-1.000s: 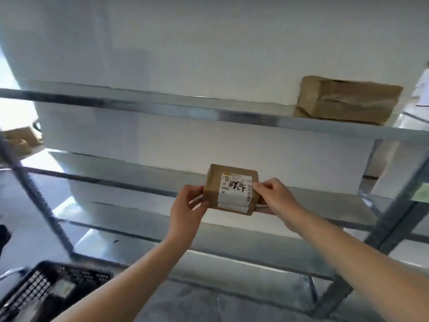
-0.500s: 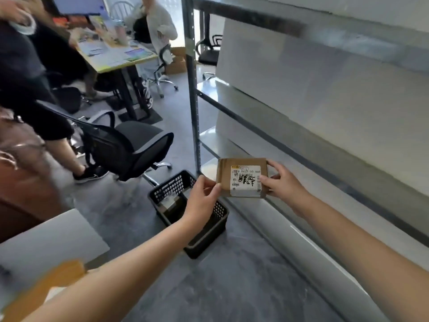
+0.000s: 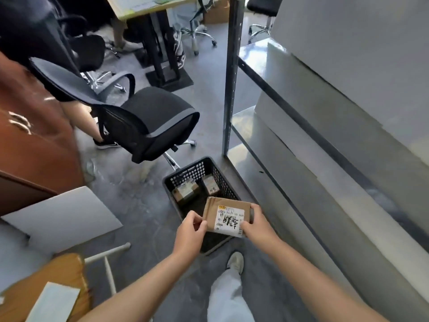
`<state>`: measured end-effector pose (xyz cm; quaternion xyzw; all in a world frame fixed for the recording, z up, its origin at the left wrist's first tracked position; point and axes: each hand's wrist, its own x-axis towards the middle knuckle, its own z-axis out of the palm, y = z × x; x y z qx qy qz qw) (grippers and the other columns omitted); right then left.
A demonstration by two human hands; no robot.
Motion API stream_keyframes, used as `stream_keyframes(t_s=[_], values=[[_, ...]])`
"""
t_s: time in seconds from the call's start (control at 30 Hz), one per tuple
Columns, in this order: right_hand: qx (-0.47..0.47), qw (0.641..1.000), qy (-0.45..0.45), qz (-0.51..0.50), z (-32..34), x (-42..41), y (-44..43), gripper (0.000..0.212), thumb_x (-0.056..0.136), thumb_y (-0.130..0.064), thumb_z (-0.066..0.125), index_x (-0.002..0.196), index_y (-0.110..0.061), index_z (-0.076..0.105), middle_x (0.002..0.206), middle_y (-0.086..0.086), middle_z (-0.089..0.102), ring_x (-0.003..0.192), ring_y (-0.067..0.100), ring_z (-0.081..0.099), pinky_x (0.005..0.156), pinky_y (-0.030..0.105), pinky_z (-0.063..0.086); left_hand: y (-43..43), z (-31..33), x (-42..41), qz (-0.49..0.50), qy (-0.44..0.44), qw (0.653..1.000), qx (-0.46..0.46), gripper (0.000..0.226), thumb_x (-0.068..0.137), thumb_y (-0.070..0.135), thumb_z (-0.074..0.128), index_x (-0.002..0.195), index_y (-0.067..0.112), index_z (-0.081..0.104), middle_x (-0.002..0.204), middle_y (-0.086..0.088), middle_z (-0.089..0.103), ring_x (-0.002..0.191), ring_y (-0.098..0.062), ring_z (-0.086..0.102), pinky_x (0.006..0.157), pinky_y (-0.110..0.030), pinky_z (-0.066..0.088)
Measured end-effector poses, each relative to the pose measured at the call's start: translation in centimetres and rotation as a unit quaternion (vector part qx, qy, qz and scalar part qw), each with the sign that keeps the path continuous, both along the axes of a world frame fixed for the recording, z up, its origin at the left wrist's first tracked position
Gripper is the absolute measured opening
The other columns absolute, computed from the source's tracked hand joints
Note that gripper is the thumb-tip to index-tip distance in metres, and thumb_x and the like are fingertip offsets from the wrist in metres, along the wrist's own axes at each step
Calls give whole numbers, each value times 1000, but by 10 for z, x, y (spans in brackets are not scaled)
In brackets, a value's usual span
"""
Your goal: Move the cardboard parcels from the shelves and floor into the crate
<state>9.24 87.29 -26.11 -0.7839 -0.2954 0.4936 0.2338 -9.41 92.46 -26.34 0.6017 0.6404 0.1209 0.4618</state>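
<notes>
The fingers [image 3: 201,225] of the left hand [image 3: 189,231] pinch the near-left edge of a flat cardboard parcel [image 3: 226,217], while the fingers [image 3: 254,213] of the right hand [image 3: 256,225] wrap its right edge, thumb on the white label; both hands are closed on it and it hangs level, label up. Directly below and just beyond the fingertips sits the black crate [image 3: 204,201] on the floor, so the parcel is already over the crate's near half. Two parcels already in the crate [image 3: 185,191] lie at its far end, ahead of the fingers, leaving bare bottom under the held one. To finish the step well, I would lower the parcel straight down, keeping it flat so it clears the lattice walls on either side of the knuckles, and let go only when it is close to the bottom, since a drop from this height could tip it on edge or knock it against the others. The shelf upright [image 3: 229,89] stands beyond and to the right of the right fingers, and an office chair [image 3: 148,122] beyond and to the left; neither seems to crowd the descent.
</notes>
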Motion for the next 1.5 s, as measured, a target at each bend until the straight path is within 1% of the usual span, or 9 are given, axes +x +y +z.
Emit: stream_keyframes(t_s=[0.13, 0.37, 0.5, 0.63, 0.8, 0.93, 1.13, 1.37, 1.5], values=[[-49, 998, 26, 10, -64, 13, 54, 51, 89, -12, 49, 136, -24, 32, 127, 4, 52, 106, 21, 57, 85, 34, 49, 54, -46, 19, 18, 42, 998, -35, 10, 93, 15, 60, 84, 15, 55, 83, 4, 65, 85, -18, 62, 74, -31, 47], [-149, 986, 70, -15, -198, 4, 117, 33, 92, -21, 49, 118, -26, 29, 111, -4, 60, 95, 20, 61, 80, 36, 50, 137, -162, 43, 27, 90, 995, -27, 15, 94, 8, 53, 93, 21, 59, 98, 5, 60, 91, -10, 58, 76, -25, 41], [-168, 982, 80, -40, -283, -13, 145, 46, 92, -18, 49, 133, -22, 28, 114, 0, 61, 96, 22, 62, 75, 34, 49, 173, -259, 30, 5, 134, 987, -85, 11, 92, 9, 54, 94, 19, 58, 99, 4, 63, 91, -14, 59, 76, -30, 45], [-133, 990, 46, -6, -375, -19, 180, 47, 95, -27, 44, 142, -30, 37, 128, 3, 54, 107, 18, 55, 90, 34, 46, 194, -358, 10, 12, 155, 975, -159, 7, 91, 21, 62, 94, 18, 56, 90, 5, 64, 86, -16, 61, 79, -38, 52], [-132, 990, 33, 31, -472, -42, 222, 45, 94, -16, 46, 139, -23, 45, 131, 4, 49, 116, 22, 51, 88, 29, 38, 210, -460, -1, 113, 111, 971, -182, 32, 94, 41, 57, 116, 18, 58, 109, 2, 66, 99, -19, 60, 80, -31, 44], [-121, 991, 49, 18, -528, -64, 239, 50, 86, -14, 49, 136, -23, 47, 129, 4, 52, 112, 20, 55, 98, 37, 46, 218, -523, -8, 201, 86, 950, -221, 26, 91, 27, 64, 114, 19, 57, 112, 1, 64, 96, -17, 57, 81, -27, 41], [-119, 989, 80, 21, -578, -83, 261, 66, 89, -8, 50, 151, -22, 31, 139, 5, 38, 119, 17, 47, 98, 24, 36, 209, -574, -3, 357, 52, 899, -246, 35, 87, 10, 59, 121, 15, 50, 110, -3, 60, 94, -23, 56, 78, -28, 40], [-97, 986, 133, -21, -606, -111, 299, 69, 88, -1, 47, 151, -24, 29, 145, 4, 29, 115, 18, 46, 91, 24, 37, 218, -601, 14, 313, 63, 924, -210, 49, 95, 17, 49, 143, 21, 45, 145, -5, 49, 130, -28, 49, 111, -39, 37], [-128, 977, 164, -49, -620, -107, 307, 73, 83, -5, 47, 152, -26, 31, 145, 4, 42, 125, 24, 50, 105, 35, 42, 241, -600, 27, 288, 86, 929, -214, 42, 95, 12, 45, 136, 10, 53, 146, -8, 47, 123, -28, 53, 108, -38, 41]])
